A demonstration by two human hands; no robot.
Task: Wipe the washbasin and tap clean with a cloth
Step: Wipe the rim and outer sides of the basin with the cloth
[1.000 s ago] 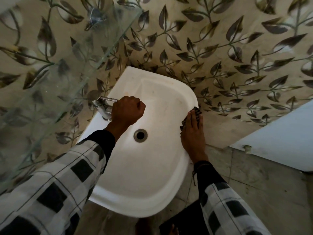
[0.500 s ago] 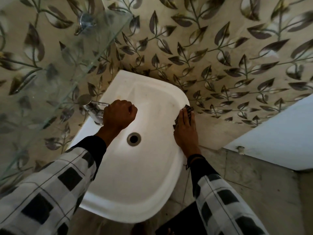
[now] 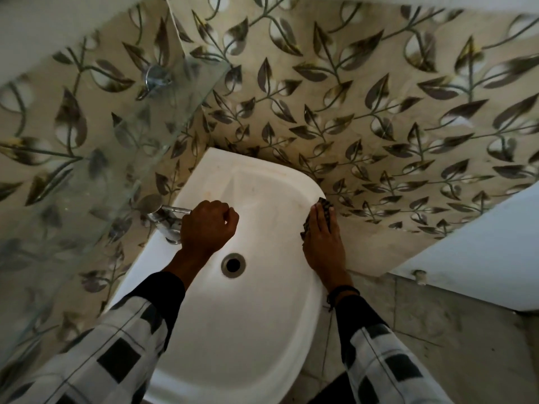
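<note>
My left hand (image 3: 208, 225) fists at the tap (image 3: 166, 221), grasp hidden; right hand (image 3: 322, 243), fingers straight, presses cloth (image 3: 325, 204) onto washbasin (image 3: 233, 330) rim.

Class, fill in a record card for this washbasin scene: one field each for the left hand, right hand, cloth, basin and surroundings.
Left hand: fist curled over the end of the tap
Right hand: flat, pressing the cloth onto the washbasin at its right rim
Cloth: dark, checked, mostly under the hand
Washbasin: white, drain in the middle
Surroundings: leaf-patterned wall, glass panel at left
</note>
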